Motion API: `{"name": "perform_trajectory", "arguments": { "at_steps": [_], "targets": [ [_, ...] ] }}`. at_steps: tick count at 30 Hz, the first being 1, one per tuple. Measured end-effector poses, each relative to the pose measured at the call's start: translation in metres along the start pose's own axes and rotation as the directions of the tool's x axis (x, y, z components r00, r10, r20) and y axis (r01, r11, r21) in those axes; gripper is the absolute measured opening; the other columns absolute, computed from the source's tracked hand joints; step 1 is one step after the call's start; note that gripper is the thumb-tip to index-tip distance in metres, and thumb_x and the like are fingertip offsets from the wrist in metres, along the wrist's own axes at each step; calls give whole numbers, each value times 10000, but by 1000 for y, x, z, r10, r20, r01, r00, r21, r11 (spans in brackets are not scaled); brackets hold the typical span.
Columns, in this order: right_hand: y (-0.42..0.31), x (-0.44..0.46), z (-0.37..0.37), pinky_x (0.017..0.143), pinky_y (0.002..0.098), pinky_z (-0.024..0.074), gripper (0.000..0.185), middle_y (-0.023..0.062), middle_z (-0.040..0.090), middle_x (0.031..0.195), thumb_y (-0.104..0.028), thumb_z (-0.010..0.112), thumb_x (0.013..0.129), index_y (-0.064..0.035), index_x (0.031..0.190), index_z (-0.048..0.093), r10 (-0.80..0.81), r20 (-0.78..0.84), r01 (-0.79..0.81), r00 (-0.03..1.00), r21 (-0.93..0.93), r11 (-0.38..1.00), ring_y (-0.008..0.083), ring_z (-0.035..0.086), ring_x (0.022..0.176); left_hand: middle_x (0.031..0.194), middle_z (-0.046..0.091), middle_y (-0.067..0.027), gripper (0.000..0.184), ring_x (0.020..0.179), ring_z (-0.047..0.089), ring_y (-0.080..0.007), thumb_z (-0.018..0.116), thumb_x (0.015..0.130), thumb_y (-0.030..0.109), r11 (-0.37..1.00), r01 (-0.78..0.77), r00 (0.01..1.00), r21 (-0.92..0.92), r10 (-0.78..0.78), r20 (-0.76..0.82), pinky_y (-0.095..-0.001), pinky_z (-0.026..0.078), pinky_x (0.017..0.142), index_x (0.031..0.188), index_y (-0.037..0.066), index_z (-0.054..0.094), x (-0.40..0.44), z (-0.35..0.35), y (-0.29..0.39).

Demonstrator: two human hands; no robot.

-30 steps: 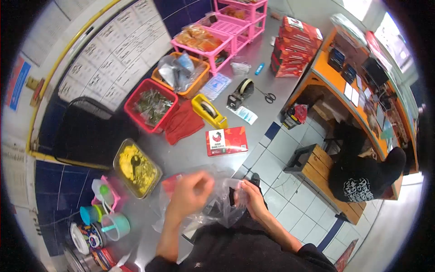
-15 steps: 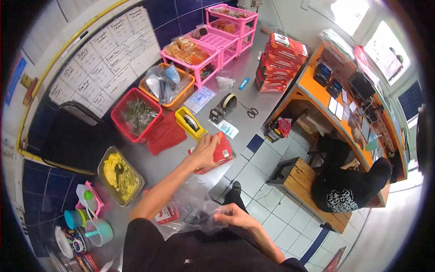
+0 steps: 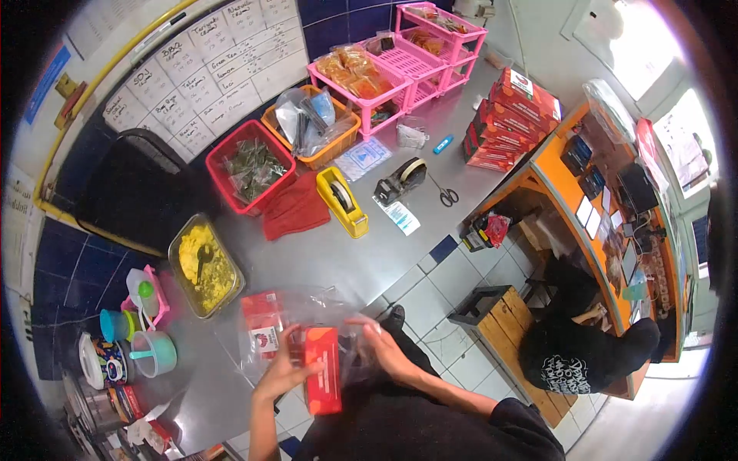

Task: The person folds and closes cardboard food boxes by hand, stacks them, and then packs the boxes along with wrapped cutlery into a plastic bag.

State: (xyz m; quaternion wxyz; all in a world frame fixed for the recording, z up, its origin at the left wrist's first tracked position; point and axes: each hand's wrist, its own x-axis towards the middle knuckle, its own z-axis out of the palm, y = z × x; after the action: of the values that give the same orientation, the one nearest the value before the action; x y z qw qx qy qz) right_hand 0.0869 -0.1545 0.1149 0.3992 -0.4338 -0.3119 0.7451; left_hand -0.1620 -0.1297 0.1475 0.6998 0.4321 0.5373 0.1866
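My left hand [image 3: 283,373] grips a red box [image 3: 323,370] by its side, close to my body. The box stands in front of the mouth of a clear plastic bag [image 3: 307,300]; whether part of it is inside I cannot tell. With its fingers on the bag's right edge, my right hand [image 3: 387,355] holds the plastic. Another red box [image 3: 262,319] with a white label shows through the film at the left, lying on the metal table [image 3: 323,265].
Behind the bag are a yellow tape dispenser [image 3: 344,203], a red cloth [image 3: 298,207], a black tape dispenser [image 3: 401,180] and scissors [image 3: 446,194]. A glass tray of yellow food [image 3: 238,296] is at left. Red boxes [image 3: 511,119] are stacked back right. A person [image 3: 584,346] sits at the right.
My left hand has brought the red box from the table's front edge back toward my body and the bag. My right hand has raised the bag's edge. The view has shifted.
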Motion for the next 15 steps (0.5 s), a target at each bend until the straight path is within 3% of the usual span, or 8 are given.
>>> {"name": "perform_trajectory", "arguments": {
  "at_steps": [2,3,5,8,9,12,13,15],
  "targets": [
    [10,-6,13,691,263,437,444,33,571,999,-370,373,1083,-70,1392,484,-73,93,81,993,-92,992,77,470,765,1409,468,-262,1101,1263,520,-410,894,683,394,847,-75,972,526,180,-151,-516,420,1062,1509,68,244,21,6,-23],
    [19,-6,13,703,270,437,433,31,561,964,-356,357,1088,-73,1390,483,-71,195,114,978,-219,969,82,463,760,1409,468,-262,1101,1263,520,-410,894,683,394,852,-72,970,519,182,-163,-516,420,1062,1509,68,244,35,12,-31],
    [24,-8,15,625,307,421,401,27,449,760,-320,321,1101,-143,1442,435,-65,386,205,920,-336,919,130,449,693,1359,500,-315,1103,1222,534,-464,840,697,498,584,125,882,802,305,-359,-543,421,1046,1506,38,248,60,28,-41],
    [0,-8,18,624,316,425,387,35,429,724,-326,321,1100,-143,1415,453,83,387,48,918,-317,947,137,446,661,1364,489,-331,1119,1241,514,-477,803,697,547,726,336,767,599,158,-622,-544,417,1041,1504,11,243,97,43,-15],
    [-4,-5,12,666,329,454,385,26,529,816,-329,353,1092,-70,1317,530,124,368,23,922,-372,928,157,527,728,1357,487,-329,1049,1219,527,-472,763,741,547,696,386,722,605,180,-668,-543,437,1010,1481,-6,267,104,37,-21],
    [22,5,-13,669,333,462,376,24,554,838,-327,357,1092,-74,1253,583,190,342,73,920,-627,776,159,530,721,1357,477,-324,961,1198,524,-491,708,776,584,809,118,741,575,314,-594,-569,431,996,1443,4,329,98,5,-22],
    [29,4,-15,746,323,466,364,18,589,873,-316,378,1089,-58,1167,623,222,395,139,891,-704,697,145,542,798,1337,501,-302,900,1201,515,-494,709,776,582,810,151,706,567,313,-635,-576,422,999,1397,15,388,94,5,-18],
    [21,-5,-1,748,319,467,347,17,580,876,-317,386,1090,-58,1125,615,189,479,99,857,-514,852,136,531,801,1343,494,-306,900,1222,495,-501,723,767,569,765,251,642,593,327,-694,-573,420,1006,1399,21,392,105,19,-25]
  ]
}}
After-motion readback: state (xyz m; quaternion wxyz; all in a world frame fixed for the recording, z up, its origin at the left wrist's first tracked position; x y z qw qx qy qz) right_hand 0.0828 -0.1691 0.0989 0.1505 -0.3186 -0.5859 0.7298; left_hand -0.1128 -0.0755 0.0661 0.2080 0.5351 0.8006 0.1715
